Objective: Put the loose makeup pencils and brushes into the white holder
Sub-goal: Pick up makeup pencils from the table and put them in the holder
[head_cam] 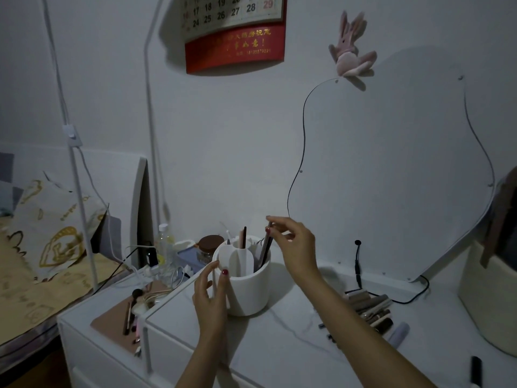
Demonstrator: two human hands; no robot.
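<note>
The white holder (pixel 249 289) stands on the white dresser top, split into compartments, with a few pencils upright in its far sections. My left hand (pixel 211 292) grips the holder's left side near the rim. Above the holder's right edge, my right hand (pixel 293 245) pinches the top of a dark makeup pencil (pixel 265 250), whose lower end sits inside the right compartment. A pile of loose pencils and tubes (pixel 369 306) lies on the dresser to the right. More brushes and pencils (pixel 131 312) rest on the lower stand at the left.
A wavy-edged mirror (pixel 391 169) leans against the wall behind, with a black cable (pixel 358 264) in front. A brown-lidded jar (pixel 209 245) and plastic bottle (pixel 165 247) stand behind the holder. A cream basket (pixel 489 298) sits at right, a black pen (pixel 475 371) near the front edge.
</note>
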